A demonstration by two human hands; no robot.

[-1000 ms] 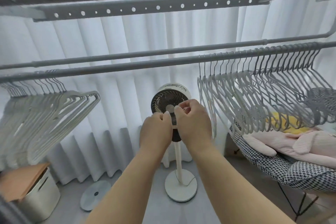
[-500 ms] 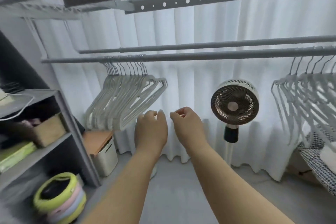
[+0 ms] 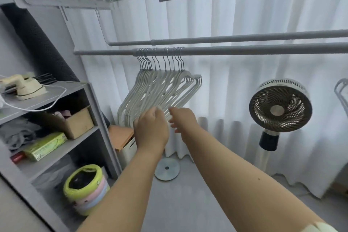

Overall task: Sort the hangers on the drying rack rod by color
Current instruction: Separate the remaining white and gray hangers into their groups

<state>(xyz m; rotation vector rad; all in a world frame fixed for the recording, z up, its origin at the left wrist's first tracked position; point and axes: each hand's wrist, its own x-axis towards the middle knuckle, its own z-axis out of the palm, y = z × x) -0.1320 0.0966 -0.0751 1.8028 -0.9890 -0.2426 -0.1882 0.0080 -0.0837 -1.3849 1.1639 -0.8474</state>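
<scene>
A bunch of several white hangers (image 3: 162, 88) hangs by metal hooks near the left end of the front grey rod (image 3: 263, 50). My left hand (image 3: 150, 132) is raised to the bunch's lower bars, and its curled fingertips hold them. My right hand (image 3: 183, 120) hovers just right of it, below the hangers, fingers loosely curled and holding nothing. At the right edge, part of a grey hanger (image 3: 341, 90) shows. The rod is bare between the two groups.
A second rod (image 3: 244, 39) runs behind the first, with perforated rack beams overhead. A grey shelf unit (image 3: 98, 111) with boxes stands at the left. A white bin with an orange lid (image 3: 124, 143), a floor disc (image 3: 167, 170) and a standing fan (image 3: 280, 105) are below.
My view has swung left from the grey hangers and fan to the white bunch. Both hands moved left and forward, and my left hand now reaches the white hangers' lower bars.
</scene>
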